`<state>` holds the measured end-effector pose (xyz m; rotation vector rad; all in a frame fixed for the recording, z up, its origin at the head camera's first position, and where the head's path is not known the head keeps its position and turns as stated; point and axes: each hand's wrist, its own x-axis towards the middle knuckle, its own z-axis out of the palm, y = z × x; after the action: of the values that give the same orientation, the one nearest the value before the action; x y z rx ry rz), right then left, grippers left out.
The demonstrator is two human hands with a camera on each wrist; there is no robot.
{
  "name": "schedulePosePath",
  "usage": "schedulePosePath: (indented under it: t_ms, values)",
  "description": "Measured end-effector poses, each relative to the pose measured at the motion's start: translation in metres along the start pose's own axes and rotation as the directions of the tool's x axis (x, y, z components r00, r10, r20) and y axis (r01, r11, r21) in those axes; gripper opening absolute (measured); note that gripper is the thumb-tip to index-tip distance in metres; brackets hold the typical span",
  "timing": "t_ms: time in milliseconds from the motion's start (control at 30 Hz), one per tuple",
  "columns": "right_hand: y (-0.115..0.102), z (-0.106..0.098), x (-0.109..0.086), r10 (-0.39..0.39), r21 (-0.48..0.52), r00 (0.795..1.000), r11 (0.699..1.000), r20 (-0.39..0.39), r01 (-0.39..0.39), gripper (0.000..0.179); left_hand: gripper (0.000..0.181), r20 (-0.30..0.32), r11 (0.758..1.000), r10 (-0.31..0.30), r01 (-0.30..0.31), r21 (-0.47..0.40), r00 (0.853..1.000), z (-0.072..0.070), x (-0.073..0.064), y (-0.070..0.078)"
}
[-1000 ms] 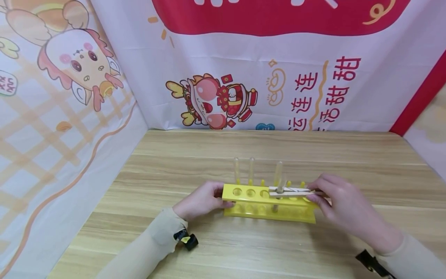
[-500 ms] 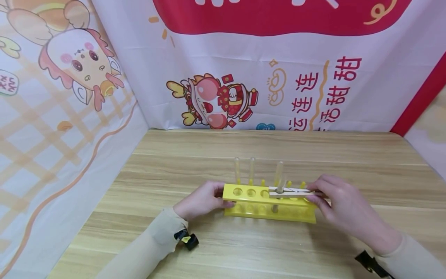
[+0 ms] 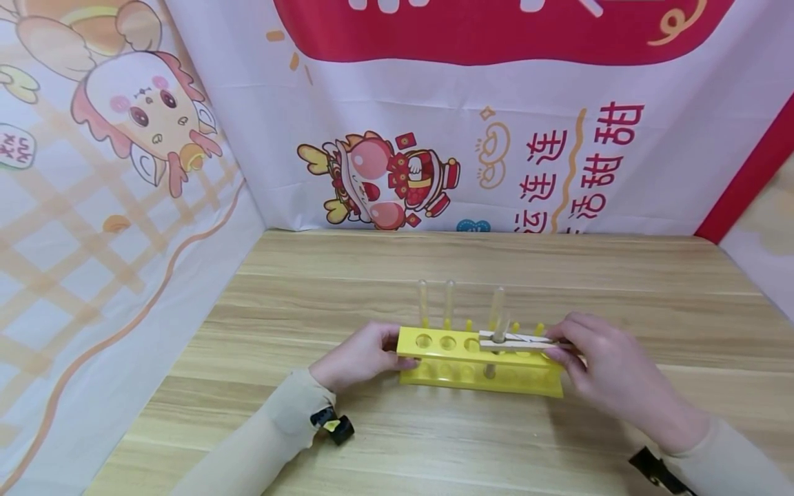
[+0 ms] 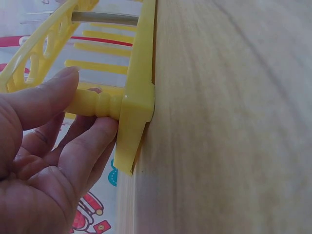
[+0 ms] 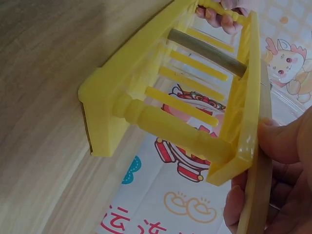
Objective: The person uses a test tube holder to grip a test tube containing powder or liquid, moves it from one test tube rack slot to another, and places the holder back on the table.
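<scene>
A yellow test tube rack (image 3: 459, 355) stands on the table, its holes running along the top shelf. My left hand (image 3: 360, 357) grips its left end post (image 4: 92, 103), thumb on one side and fingers on the other. With my right hand (image 3: 620, 375) I hold a wooden test tube clamp (image 3: 527, 346) by its right end, flat along the top shelf. The clamp's jaws lie around an upright test tube (image 3: 500, 332) set in a hole near the rack's middle. In the right wrist view this tube (image 5: 209, 52) looks greyish brown below the shelf.
Behind the shelf, clear test tubes (image 3: 423, 300) stand bottom-up on the rack's rear pegs, two at left and one (image 3: 498, 303) near the middle. Other yellow pegs (image 3: 540, 328) are bare. A printed cloth backdrop (image 3: 397, 96) borders the wooden table (image 3: 347, 275) behind and at left.
Nearly nothing differs. Both hands, the rack, the clamp and the tube keep their places; the head view shifts very slightly.
</scene>
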<state>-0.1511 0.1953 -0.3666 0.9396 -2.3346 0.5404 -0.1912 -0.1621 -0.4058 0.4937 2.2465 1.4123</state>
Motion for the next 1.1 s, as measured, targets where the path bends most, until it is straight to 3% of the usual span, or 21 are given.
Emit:
schedulePosePath:
  t_ms: [67, 233, 467, 800, 900, 1100]
  values:
    - [-0.001, 0.001, 0.000, -0.002, -0.009, 1.000, 1.000, -0.017, 0.002, 0.011, 0.028, -0.001, 1.000, 0.000, 0.000, 0.001, 1.000, 0.000, 0.000, 0.000]
    - [-0.003, 0.004, -0.001, 0.012, -0.026, 0.998, 1.000, -0.067, -0.014, 0.023, 0.028, -0.002, 1.000, 0.004, -0.004, 0.000, 1.000, 0.000, 0.000, 0.000]
    - [-0.004, 0.006, -0.002, 0.019, -0.038, 0.994, 0.999, -0.110, -0.023, 0.021, 0.029, 0.003, 1.000, -0.002, 0.002, 0.003, 1.000, 0.000, 0.000, 0.000]
    - [-0.007, -0.005, 0.003, 0.045, -0.051, 0.994, 0.997, -0.104, -0.051, 0.020, 0.029, 0.003, 1.000, -0.005, 0.005, -0.006, 1.000, 0.000, 0.000, 0.000]
    - [-0.007, -0.009, 0.005, 0.038, -0.050, 0.992, 0.998, -0.120, -0.044, 0.012, 0.029, 0.003, 1.000, -0.006, 0.006, -0.007, 1.000, 0.000, 0.000, 0.000]
    - [-0.009, -0.015, 0.014, 0.011, -0.044, 0.988, 0.999, -0.157, -0.018, 0.051, 0.029, 0.000, 1.000, -0.007, 0.007, 0.002, 1.000, 0.000, 0.000, -0.001]
